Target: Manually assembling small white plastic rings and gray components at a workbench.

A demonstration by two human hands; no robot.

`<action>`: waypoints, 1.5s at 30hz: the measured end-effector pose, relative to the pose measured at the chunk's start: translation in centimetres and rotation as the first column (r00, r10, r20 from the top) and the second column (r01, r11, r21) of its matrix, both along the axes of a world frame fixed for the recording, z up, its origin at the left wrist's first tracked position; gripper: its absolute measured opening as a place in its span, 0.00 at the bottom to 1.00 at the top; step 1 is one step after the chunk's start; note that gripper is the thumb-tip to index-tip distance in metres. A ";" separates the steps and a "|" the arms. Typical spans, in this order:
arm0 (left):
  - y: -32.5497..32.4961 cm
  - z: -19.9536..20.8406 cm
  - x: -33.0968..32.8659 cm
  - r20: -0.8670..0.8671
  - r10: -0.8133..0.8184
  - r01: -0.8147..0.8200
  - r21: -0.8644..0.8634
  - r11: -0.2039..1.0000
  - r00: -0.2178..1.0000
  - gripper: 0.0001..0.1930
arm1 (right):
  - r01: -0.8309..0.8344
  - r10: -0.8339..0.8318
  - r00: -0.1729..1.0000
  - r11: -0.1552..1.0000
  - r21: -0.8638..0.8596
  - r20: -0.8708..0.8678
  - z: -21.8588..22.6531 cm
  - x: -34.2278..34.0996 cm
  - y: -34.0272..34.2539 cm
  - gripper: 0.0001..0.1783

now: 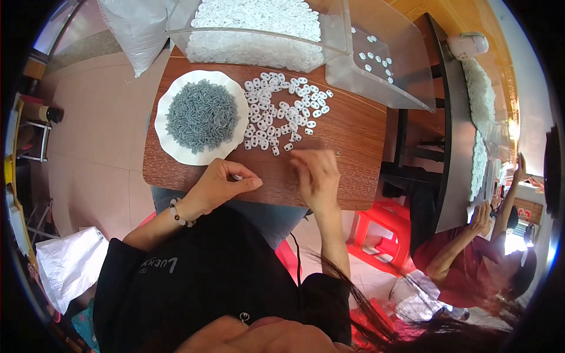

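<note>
My left hand (226,183) is closed in a pinch just below the plate, with a small white piece showing between thumb and fingers. To its right, my right hand (318,176) hovers over the table near the closest white pieces; its fingers are smeared by motion, and whether they hold anything is unclear. Small white oval plastic pieces (282,112), many with two holes, lie scattered in the middle of the wooden table (353,129). A white wavy-edged plate (166,147) holds a heap of short, thin grey screw-like pieces (202,115).
A clear bin (253,40) full of white pieces stands at the far edge. Beside it is another clear bin (376,85) with several pieces inside. A person (471,253) works at a dark table (450,170) on the right. Red stools (379,235) stand between.
</note>
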State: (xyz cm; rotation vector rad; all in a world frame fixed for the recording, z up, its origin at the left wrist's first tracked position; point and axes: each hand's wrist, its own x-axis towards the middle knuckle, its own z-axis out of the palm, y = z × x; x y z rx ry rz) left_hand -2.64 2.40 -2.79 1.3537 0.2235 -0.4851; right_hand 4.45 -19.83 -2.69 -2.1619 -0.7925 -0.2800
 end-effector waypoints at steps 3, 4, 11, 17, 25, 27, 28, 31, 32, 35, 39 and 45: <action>0.0 0.1 0.1 -0.048 -0.030 0.031 0.031 0.999 0.998 0.07 | 0.117 -0.099 0.990 0.977 -0.180 0.104 -0.8 1.8 -1.0 0.12; -0.1 0.1 0.1 -0.044 -0.029 0.031 0.031 0.999 0.999 0.07 | 0.075 -0.052 0.993 0.974 -0.213 0.109 -0.9 2.3 -0.9 0.12; -0.5 0.7 0.2 0.007 -0.049 0.049 0.052 0.997 0.999 0.10 | 0.001 0.035 0.991 0.965 -0.261 0.132 -2.0 3.3 -1.1 0.08; 0.0 1.2 0.4 -0.132 -0.002 0.001 -0.003 1.000 0.991 0.09 | 0.090 -0.068 0.994 0.955 -0.281 0.090 -2.5 2.0 -0.5 0.08; -0.2 0.9 0.6 -0.056 0.066 -0.061 0.075 0.995 0.996 0.08 | 0.207 -0.190 0.937 0.978 0.029 -0.294 -0.5 -0.2 -1.1 0.06; -0.9 1.3 1.3 -0.001 0.044 -0.044 0.085 0.995 0.999 0.08 | 0.290 -0.154 0.825 0.941 0.172 -0.544 0.7 -1.0 -1.6 0.07; -1.5 1.7 1.8 0.039 0.040 -0.043 0.102 0.994 0.998 0.08 | 0.324 -0.077 0.742 0.911 0.256 -0.666 1.3 -1.1 -1.8 0.07; -2.2 2.7 1.9 -0.064 0.103 -0.099 0.064 0.993 0.993 0.08 | 0.329 0.098 0.691 0.840 0.432 -0.716 0.9 -1.5 -1.9 0.06; -2.1 2.2 1.7 -0.026 0.100 -0.098 0.047 0.994 0.995 0.08 | 0.355 0.140 0.659 0.809 0.469 -0.739 1.2 -1.7 -1.7 0.06; -1.8 2.2 1.4 -0.003 0.105 -0.105 0.034 0.994 0.994 0.09 | 0.407 0.216 0.540 0.779 0.477 -0.814 1.4 -2.0 -1.1 0.08; -1.4 2.2 1.0 -0.038 0.101 -0.100 0.012 0.995 0.994 0.09 | 0.394 0.284 0.528 0.753 0.527 -0.801 1.5 -2.8 -0.6 0.10; -1.5 2.6 0.9 -0.031 0.055 -0.055 0.007 0.998 0.998 0.10 | 0.380 0.226 0.584 0.773 0.509 -0.779 0.4 -3.3 -0.4 0.07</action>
